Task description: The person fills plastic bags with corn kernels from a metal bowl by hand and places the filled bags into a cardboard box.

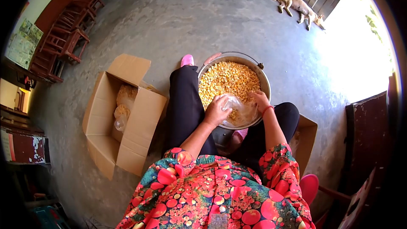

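Observation:
A metal bucket (267, 85) full of yellow corn kernels (229, 78) stands between my knees. Over its near side lies a clear plastic bag (243, 111), with some kernels showing low in it. My left hand (216, 111) grips the bag's left edge, fingers closed. At the opposite edge, my right hand (260, 101) has its fingers curled on the plastic, close to the kernels; the fingertips are partly hidden. A red band circles the right wrist.
An open cardboard box (99, 114) on the left holds bags of corn (122, 116). Another box (307, 140) sits beside my right leg. Wooden chairs (70, 42) line the left wall. A dog (299, 7) lies by the bright doorway.

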{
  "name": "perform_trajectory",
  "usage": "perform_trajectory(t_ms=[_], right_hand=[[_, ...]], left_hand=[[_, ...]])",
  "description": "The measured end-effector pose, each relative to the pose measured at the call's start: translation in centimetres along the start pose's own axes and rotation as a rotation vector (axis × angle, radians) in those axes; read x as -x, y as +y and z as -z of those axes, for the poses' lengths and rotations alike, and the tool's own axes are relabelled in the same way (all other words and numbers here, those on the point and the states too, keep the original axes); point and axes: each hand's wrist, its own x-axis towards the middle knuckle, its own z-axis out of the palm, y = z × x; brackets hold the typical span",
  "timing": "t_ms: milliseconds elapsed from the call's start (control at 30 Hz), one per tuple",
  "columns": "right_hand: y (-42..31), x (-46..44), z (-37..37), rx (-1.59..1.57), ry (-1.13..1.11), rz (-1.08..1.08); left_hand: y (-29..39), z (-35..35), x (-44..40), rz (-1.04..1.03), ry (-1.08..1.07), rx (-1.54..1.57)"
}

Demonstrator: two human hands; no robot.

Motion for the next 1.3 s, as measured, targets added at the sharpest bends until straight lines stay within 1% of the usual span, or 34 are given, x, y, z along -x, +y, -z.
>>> perform_trajectory(t_ms=[33, 67, 100, 167, 200, 233, 267, 300, 333, 367, 433, 467, 500, 567, 600, 667, 700, 767, 833, 867, 900, 967, 1000, 1033, 1100, 1133, 1267, 1300], right_hand=[[-1.8, 1.3, -0.1, -0.311, -0.019, -0.051], [-4.0, 2.8, -0.5, -0.44, -0.016, -0.056], [-4.6, 3.0, -0.3, -0.437, -0.017, -0.055], [-5.3, 3.2, -0.1, -0.69, -0.148, 0.045], [-5.9, 3.5, 0.0, -0.719, -0.183, 0.088], [-6.5, 4.1, -0.2, -0.718, -0.18, 0.087], [-7.2, 4.8, -0.5, -0.746, -0.245, 0.111], [-8.0, 5.6, -1.0, -0.775, -0.312, 0.135], [-9.0, 6.8, -1.8, -0.78, -0.318, 0.135], [-8.9, 7.0, -2.3, -0.733, -0.419, 0.159], [-9.2, 8.1, -3.8, -0.632, -0.498, 0.149], [-8.4, 7.7, -4.4, -0.48, -0.576, 0.19], [-8.7, 8.2, -4.7, -0.199, -0.545, 0.22], [-7.3, 7.3, -5.0, 0.176, -0.476, 0.434], [-7.2, 7.2, -4.8, 0.177, -0.476, 0.434], [-7.3, 6.9, -4.3, 0.097, -0.347, 0.181], [-7.7, 6.8, -4.1, -0.038, -0.265, 0.161], [-6.5, 4.7, -3.1, -0.068, -0.068, 0.268], [-4.2, 1.8, -1.9, 0.097, 0.12, 0.354], [-2.6, 0.1, -1.2, 0.263, 0.172, 0.406], [-1.6, -0.4, -0.9, 0.26, 0.173, 0.408], [-0.1, 0.1, -0.9, 0.774, 0.393, 0.497], [0.2, 0.6, -1.2, 0.821, 0.289, 0.35], [0.3, 0.6, -2.0, 0.992, 0.271, 0.396], [-0.1, 2.0, -3.1, 0.941, 0.108, 0.318], [1.0, 1.5, -3.2, 0.988, 0.09, 0.338], [2.9, 0.3, -2.7, 0.996, 0.061, 0.352], [3.2, -0.1, -2.4, 0.942, 0.071, 0.373]], left_hand=[[0.2, 0.0, 0.1, -0.043, 0.061, -0.053], [-0.6, -0.1, 0.1, -0.039, 0.041, -0.136], [-0.6, 0.0, 0.1, -0.038, 0.044, -0.134], [-0.7, 0.0, 0.1, -0.004, 0.086, -0.18], [-0.6, -0.1, 0.2, -0.003, 0.085, -0.178], [-0.4, -0.1, 0.1, -0.042, 0.098, -0.202], [-0.2, -0.1, 0.1, -0.081, 0.111, -0.225], [0.0, -0.1, 0.0, -0.081, 0.11, -0.223], [0.2, 0.0, 0.0, -0.044, 0.086, -0.214], [0.3, 0.0, 0.1, -0.008, 0.064, -0.205], [0.3, 0.1, 0.1, 0.008, 0.061, -0.197], [0.3, 0.1, 0.1, 0.023, 0.058, -0.19], [0.3, 0.2, 0.1, 0.024, 0.06, -0.19], [0.1, 0.2, 0.2, -0.023, 0.093, -0.185], [0.0, 0.1, 0.2, -0.023, 0.094, -0.184], [-0.2, 0.0, 0.2, 0.004, 0.09, -0.204], [-0.2, 0.1, 0.2, 0.005, 0.091, -0.204], [0.0, 0.2, 0.4, 0.061, 0.021, -0.248], [-0.7, -0.3, 0.6, 0.059, 0.003, -0.242], [-0.9, -0.5, 0.5, 0.053, -0.012, -0.238], [-0.8, -0.4, 0.5, 0.05, -0.011, -0.241], [-0.5, -0.2, 0.7, 0.046, -0.025, -0.211], [-0.5, -0.1, 0.6, 0.06, -0.035, -0.216], [-0.6, -0.1, 0.6, 0.061, -0.034, -0.219], [-0.5, -0.1, 0.8, 0.064, -0.036, -0.208], [-0.6, -0.2, 0.8, 0.065, -0.038, -0.209], [-1.0, -0.6, 0.9, 0.06, -0.06, -0.197], [-0.9, -0.5, 0.9, 0.078, -0.073, -0.204]])
